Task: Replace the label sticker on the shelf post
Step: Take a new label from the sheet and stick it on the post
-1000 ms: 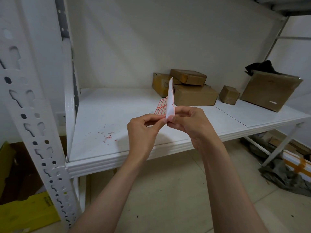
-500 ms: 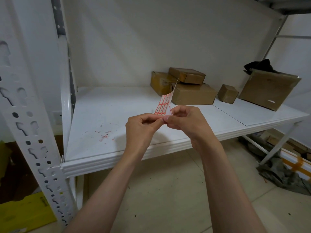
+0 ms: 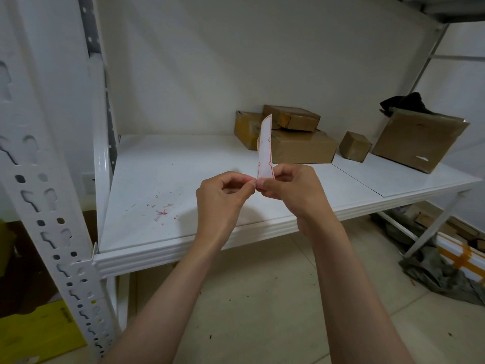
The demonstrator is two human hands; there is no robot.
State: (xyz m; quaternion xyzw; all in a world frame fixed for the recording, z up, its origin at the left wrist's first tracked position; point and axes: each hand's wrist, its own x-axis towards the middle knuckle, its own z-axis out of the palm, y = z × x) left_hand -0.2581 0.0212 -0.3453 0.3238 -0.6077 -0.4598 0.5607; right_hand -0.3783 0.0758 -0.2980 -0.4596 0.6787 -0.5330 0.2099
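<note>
Two hands: meet above the shelf's (image 3: 236, 164) near edge.
Left hand (image 3: 223, 198): fingers curled, thumb and forefinger pinched at the sticker sheet's (image 3: 265, 151) bottom corner.
Right hand (image 3: 288, 187): pinches the same end (sheet upright, edge-on).
Shelf post (image 3: 44, 195): near left, well apart.

1. A storeroom: white slotted metal racking, its shelf post (image 3: 44, 206) punched with keyhole slots.
2. Taped brown cardboard parcels (image 3: 301, 145) sit stacked on the shelf (image 3: 183, 166).
3. Bare tiled floor (image 3: 262, 298), with packaging and rags (image 3: 433, 274) dumped beneath.

Sticker sheet (image 3: 265, 151) now edge-on and upright, printed labels turned out of sight.
</note>
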